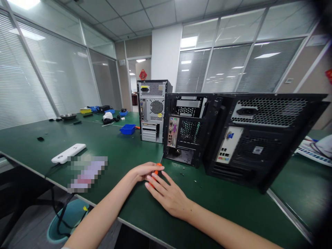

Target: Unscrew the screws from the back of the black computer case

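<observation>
An orange-handled screwdriver (159,165) lies between my hands, its thin shaft pointing up toward the computer cases. My left hand (145,171) has its fingers wrapped round the handle. Over the lower part of the handle rests my right hand (168,195), its fingers spread and touching the orange grip. Just beyond stands a black computer case (181,138) with its rear side facing me. Small screws (183,173) are scattered on the green table (223,204), to the right of my hands.
A taller case (153,110) stands behind on the left, a large black case (249,145) on the right. A blue tray (128,129), a white power strip (68,154) and a blurred-out item (88,173) lie left. A teal bin (66,221) is below the edge.
</observation>
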The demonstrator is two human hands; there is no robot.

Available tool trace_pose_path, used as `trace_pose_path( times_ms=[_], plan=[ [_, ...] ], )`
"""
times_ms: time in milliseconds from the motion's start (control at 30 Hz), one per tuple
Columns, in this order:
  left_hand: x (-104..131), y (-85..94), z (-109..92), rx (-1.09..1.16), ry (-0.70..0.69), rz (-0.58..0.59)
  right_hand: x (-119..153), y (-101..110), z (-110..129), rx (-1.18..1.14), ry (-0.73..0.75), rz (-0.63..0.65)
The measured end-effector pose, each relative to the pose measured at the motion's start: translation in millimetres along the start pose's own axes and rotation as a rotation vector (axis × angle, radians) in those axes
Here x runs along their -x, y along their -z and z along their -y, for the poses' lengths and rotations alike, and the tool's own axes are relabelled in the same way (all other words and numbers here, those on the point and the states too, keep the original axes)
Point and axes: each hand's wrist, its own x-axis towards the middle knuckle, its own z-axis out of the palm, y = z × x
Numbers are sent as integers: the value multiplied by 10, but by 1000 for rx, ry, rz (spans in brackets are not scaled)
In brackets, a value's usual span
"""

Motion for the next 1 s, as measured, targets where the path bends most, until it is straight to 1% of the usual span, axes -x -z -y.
trace_pose_path(
  times_ms=[100,367,500,767,867,1000],
  plan=[
    [8,-21,-11,-13,-1,-9,6,-17,6,3,-2,1],
    [34,-92,-47,-48,10,-61,22,-47,21,7,20,-77],
    [30,-109,-46,-39,9,-51,6,-22,13,4,24,-98],
    [7,-79,-3,-36,-15,-7,-15,42,21,-7,-5,-159],
    [0,-69,9,-25,-1,-24,-28,58,26,3,-12,-172],
    [-14,-50,19,57,-3,-37,-43,64,25,10,-27,-196]
  ],
)
